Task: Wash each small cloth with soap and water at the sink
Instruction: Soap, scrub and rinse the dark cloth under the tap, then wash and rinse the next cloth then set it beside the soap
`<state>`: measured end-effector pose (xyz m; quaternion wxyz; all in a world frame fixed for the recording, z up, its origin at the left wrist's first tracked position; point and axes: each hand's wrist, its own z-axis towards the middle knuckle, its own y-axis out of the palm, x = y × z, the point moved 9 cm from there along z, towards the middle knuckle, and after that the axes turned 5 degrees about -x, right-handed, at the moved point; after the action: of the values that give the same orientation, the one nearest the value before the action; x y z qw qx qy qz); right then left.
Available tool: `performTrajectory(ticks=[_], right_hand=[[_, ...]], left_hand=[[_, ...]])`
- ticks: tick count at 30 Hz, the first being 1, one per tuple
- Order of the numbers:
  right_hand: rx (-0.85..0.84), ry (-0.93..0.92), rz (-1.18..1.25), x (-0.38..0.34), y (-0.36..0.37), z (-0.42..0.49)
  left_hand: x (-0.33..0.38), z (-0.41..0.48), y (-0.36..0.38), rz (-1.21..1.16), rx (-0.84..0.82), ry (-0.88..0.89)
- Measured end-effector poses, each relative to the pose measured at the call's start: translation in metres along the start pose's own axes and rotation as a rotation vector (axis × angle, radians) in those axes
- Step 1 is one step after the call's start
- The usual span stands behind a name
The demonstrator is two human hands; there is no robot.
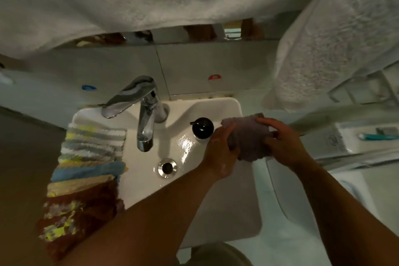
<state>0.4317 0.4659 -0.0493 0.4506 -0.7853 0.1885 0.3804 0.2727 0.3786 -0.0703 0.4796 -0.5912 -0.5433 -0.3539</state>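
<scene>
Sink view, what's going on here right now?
A person grips a grey-purple cloth with both the left hand and the right hand, over the right side of the white sink, next to the black soap dispenser. No stream shows from the tap, though the basin glistens wet. A row of other coloured cloths lies along the sink's left rim.

Basin (151,179) open around drain (167,168); faucet (145,127) overhangs back, soap dispenser (202,127) right, cloth stack (86,170) covers left rim

A home bathroom — white sink (216,106), chrome tap (142,112), hanging towels (336,34), a toothbrush (377,136)
</scene>
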Motion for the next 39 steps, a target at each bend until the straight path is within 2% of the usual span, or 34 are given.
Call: performTrajectory(ticks=[4,5,7,9,11,14,15,17,19,20,22,23,26,28,30,31,33,35,39], right_hand=[[-0.044,0.080,0.023,0.025,0.024,0.013],[-0.038,0.098,-0.029,0.026,0.027,0.013],[-0.039,0.129,-0.062,0.034,0.028,0.014],[-0.084,0.189,0.077,0.041,0.029,0.014],[-0.109,0.220,0.174,0.040,0.033,0.012],[-0.122,0.261,0.200,0.037,0.035,0.008],[-0.147,0.273,0.181,0.036,0.035,0.006],[-0.179,0.269,0.028,0.033,0.031,0.001],[-0.104,0.205,-0.296,0.017,0.014,-0.007],[-0.042,0.138,-0.424,0.001,0.007,-0.014],[-0.012,-0.003,-0.513,-0.038,0.013,-0.031],[-0.067,-0.060,-0.539,-0.056,0.027,-0.037],[-0.379,-0.132,-0.567,-0.074,0.102,-0.053],[-0.534,-0.187,-0.643,-0.076,0.156,-0.060],[-0.648,-0.223,-0.725,-0.085,0.206,-0.063],[-0.688,-0.234,-0.744,-0.090,0.230,-0.064],[-0.750,-0.258,-0.756,-0.103,0.274,-0.064],[-0.786,-0.317,-0.750,-0.122,0.312,-0.066],[-0.782,-0.422,-0.666,-0.175,0.366,-0.068]], left_hand=[[-0.034,0.016,0.012,-0.097,-0.019,-0.169],[-0.040,0.017,0.019,-0.007,-0.062,-0.187],[-0.043,0.018,0.023,0.358,-0.065,-0.168],[-0.042,0.021,0.026,0.543,-0.039,-0.138],[-0.040,0.021,0.031,0.500,-0.041,-0.078],[-0.050,0.020,0.024,0.134,0.045,-0.109],[-0.048,0.020,0.024,0.105,0.056,-0.088],[-0.038,0.017,0.013,0.284,0.026,-0.036],[-0.028,0.002,0.019,0.603,-0.174,0.065],[-0.038,-0.006,0.012,0.689,-0.242,0.026],[-0.049,-0.035,-0.020,0.752,-0.283,-0.031],[-0.055,-0.051,-0.042,0.760,-0.284,-0.063],[-0.068,-0.100,-0.106,0.948,-0.344,-0.095],[-0.079,-0.129,-0.157,1.014,-0.288,-0.188],[-0.081,-0.165,-0.205,0.846,-0.177,-0.340],[-0.080,-0.185,-0.236,0.750,-0.068,-0.401],[-0.071,-0.206,-0.277,1.037,-0.096,-0.247],[-0.081,-0.227,-0.324,1.046,-0.001,-0.186],[-0.115,-0.262,-0.372,0.888,0.081,-0.197]])
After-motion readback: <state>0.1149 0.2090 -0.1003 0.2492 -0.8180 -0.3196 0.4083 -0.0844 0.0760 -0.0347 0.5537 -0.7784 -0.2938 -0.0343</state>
